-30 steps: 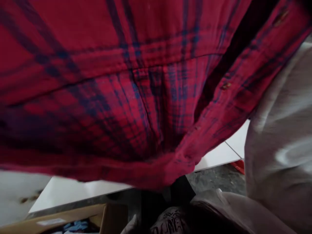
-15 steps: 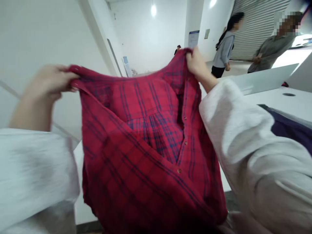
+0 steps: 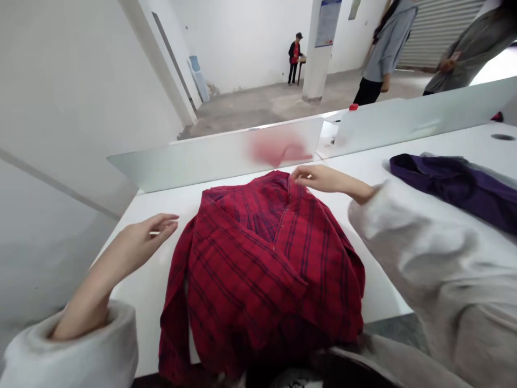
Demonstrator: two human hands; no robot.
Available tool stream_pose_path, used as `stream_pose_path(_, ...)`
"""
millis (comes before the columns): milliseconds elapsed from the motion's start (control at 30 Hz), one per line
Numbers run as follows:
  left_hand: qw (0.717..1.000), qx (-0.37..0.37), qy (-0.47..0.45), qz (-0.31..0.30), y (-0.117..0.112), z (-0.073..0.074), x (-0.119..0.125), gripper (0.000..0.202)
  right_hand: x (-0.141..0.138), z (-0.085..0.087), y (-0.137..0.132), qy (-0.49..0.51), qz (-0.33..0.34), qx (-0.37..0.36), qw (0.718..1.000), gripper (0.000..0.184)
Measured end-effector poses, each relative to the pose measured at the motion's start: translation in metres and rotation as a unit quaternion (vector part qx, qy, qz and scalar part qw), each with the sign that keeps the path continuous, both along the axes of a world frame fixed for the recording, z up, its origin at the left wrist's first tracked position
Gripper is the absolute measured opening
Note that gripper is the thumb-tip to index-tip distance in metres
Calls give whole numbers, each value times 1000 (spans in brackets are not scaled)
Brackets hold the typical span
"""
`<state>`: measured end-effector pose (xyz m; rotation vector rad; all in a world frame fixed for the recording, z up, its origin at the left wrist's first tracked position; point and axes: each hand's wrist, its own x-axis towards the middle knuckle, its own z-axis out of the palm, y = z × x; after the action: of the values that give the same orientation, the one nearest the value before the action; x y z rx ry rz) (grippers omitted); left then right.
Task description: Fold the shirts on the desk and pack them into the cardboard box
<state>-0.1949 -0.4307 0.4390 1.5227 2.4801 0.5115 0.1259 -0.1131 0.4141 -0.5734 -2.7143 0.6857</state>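
Red-and-navy plaid shirt [image 3: 250,269] laid out on a smooth white surface [image 3: 161,202]

Seen from the head camera, the only view, the shirt lies front up in the middle of the surface, neck end away from the person and lower end at the near edge, a placement that seems to keep both sides within arm's reach. Its neck gapes because the front panels are not drawn together there; one slants across the other, and the inside of the back shows between them. One sleeve [image 3: 173,312] trails down beside the body, creased rather than straightened.

The bare left hand [image 3: 141,237] hovers just beside the shirt, thumb and fingers slightly parted with nothing between them. The bare right hand [image 3: 321,178] is at the neck end, fingers loosely curled; whether they touch or pinch the cloth I cannot tell. Hands on opposite sides probably suit so wide a garment.

A crumpled dark purple garment [image 3: 452,186] lies well to the right, apparently leaving the shirt its own space. Upright frosted glass panels [image 3: 218,153] stand beyond the neck end, likely as a divider.
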Motion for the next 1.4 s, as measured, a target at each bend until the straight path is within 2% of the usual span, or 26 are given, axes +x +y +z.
stream_pose_path(67, 999, -10, 39, 16, -38, -13, 26, 46, 38, -3, -37, -26, 30, 0, 999, 23)
stream_pose_path(133, 998, -18, 55, 22, -73, -32, 62, 43, 76, -10, -79, -62, 35, 2, 997, 23)
stream_pose_path(233, 1000, -7, 12, -9, -110, -76, 120, 40, 122, -36, -140, -111, 23, -13, 994, 24)
stream_pose_path(333, 999, 8, -24, -37, -129, -129, 171, 37, 147, -79, -192, -103, -6, -49, 993, 26)
stream_pose_path(400, 999, 23, 11, -38, -133, -160, 194, 40, 153, -113, -219, -74, -33, -35, 996, 30)
stream_pose_path(467, 996, 41, 71, -35, -133, -182, 205, 43, 154, -143, -237, -55, -65, 28, 996, 42)
stream_pose_path(533, 992, 49, 114, -37, -133, -194, 205, 41, 154, -163, -245, -52, -85, 99, 990, 51)
stream_pose_path(633, 992, 35, 107, -63, -138, -198, 189, 33, 157, -171, -240, -63, -40, 138, 988, 35)
stream_pose_path(700, 993, 16, 80, -85, -144, -195, 174, 28, 163, -166, -230, -66, -7, 120, 991, 23)
stream_pose_path(733, 994, 8, 68, -90, -147, -192, 166, 27, 166, -163, -226, -65, -8, 106, 992, 23)
stream_pose_path(867, 996, 17, 50, -73, -156, -182, 143, 29, 173, -156, -214, -61, -88, 69, 992, 25)
stream_pose_path(967, 994, 17, 95, -47, -155, -168, 138, 35, 172, -151, -208, -70, -140, 71, 985, 25)
stream_pose_path(1033, 991, 33, 125, -23, -152, -154, 140, 36, 172, -141, -203, -64, -144, 99, 983, 25)
stream_pose_path(1100, 988, 99, 117, 31, -151, -138, 143, 35, 177, -124, -198, -26, -155, 138, 978, 26)
stream_pose_path(1200, 967, 217, 29, 134, -165, -120, 144, 31, 197, -95, -199, 65, -214, 161, 961, 27)
stream_pose_path(1267, 955, 239, -38, 169, -183, -117, 140, 28, 215, -80, -206, 83, -235, 125, 960, 28)
stream_pose_path(1333, 967, 187, -95, 142, -205, -123, 130, 28, 234, -75, -215, 52, -220, 63, 972, 30)
stream_pose_path(1400, 985, 81, -133, 67, -222, -132, 115, 28, 248, -79, -221, -8, -168, -3, 986, 31)
